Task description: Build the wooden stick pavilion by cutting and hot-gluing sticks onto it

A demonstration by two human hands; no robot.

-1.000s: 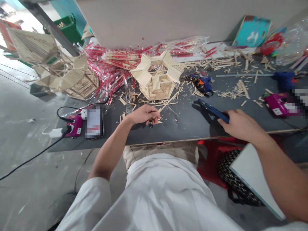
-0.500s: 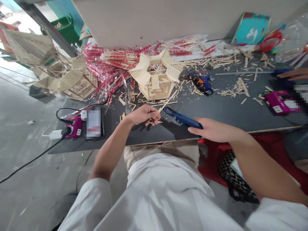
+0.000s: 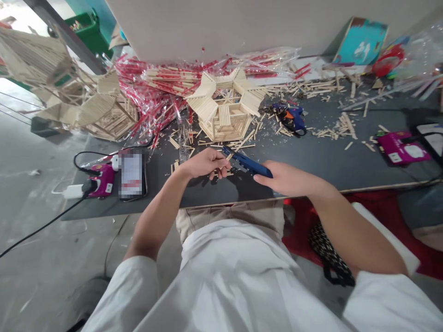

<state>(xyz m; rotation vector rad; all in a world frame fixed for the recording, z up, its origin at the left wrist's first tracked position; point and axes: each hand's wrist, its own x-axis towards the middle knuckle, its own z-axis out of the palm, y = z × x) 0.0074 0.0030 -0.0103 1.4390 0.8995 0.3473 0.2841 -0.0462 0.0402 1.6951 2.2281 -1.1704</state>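
My left hand (image 3: 206,164) pinches a few short wooden craft sticks (image 3: 221,173) just above the dark grey tabletop (image 3: 221,193). My right hand (image 3: 287,180) grips a blue hot glue gun (image 3: 247,163), its dark tip pointing left, close to my left fingers. Whether the tip touches the sticks is hidden. Behind the hands stands a hexagonal model of glued craft sticks (image 3: 224,110), with loose sticks (image 3: 240,146) scattered in front of it.
A larger stick model (image 3: 104,110) leans at the left on plastic-wrapped red-and-white sticks (image 3: 155,97). A second glue gun (image 3: 290,117), a censored phone (image 3: 131,174), a magenta power unit (image 3: 102,180), a magenta box (image 3: 403,147) and stick piles share the table.
My right hand has carried the glue gun leftward, bringing its tip close to my left hand. The other person's hand at the far right earlier is gone. My left hand has barely moved.
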